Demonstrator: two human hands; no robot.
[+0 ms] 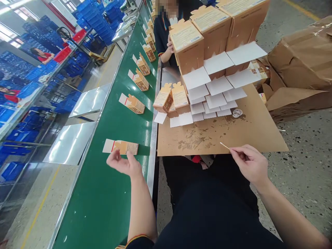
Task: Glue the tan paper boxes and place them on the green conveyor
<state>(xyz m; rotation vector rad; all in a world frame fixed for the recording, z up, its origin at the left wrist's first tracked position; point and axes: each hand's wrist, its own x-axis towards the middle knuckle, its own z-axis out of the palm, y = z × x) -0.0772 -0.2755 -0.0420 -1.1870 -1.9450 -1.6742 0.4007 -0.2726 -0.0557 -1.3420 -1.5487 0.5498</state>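
Observation:
My left hand (123, 163) hovers open, fingers apart, just below a small tan carton (121, 147) with a white flap that lies flat on the green conveyor belt (103, 200). Whether it touches the carton I cannot tell. My right hand (249, 163) pinches a thin stick (224, 145) at the near edge of a glue-stained brown cardboard sheet (233, 135) on my lap. Further up the sheet lie rows of overlapping cartons with white flaps (215, 95) and two tan cartons (171, 98).
Several more cartons (135, 103) ride the belt into the distance. A co-worker in dark clothes (166, 38) stands at the far end of the sheet. A small clear dish (237, 112) sits on the cardboard. Large brown boxes (301, 58) are at right, blue crates (38, 38) at left.

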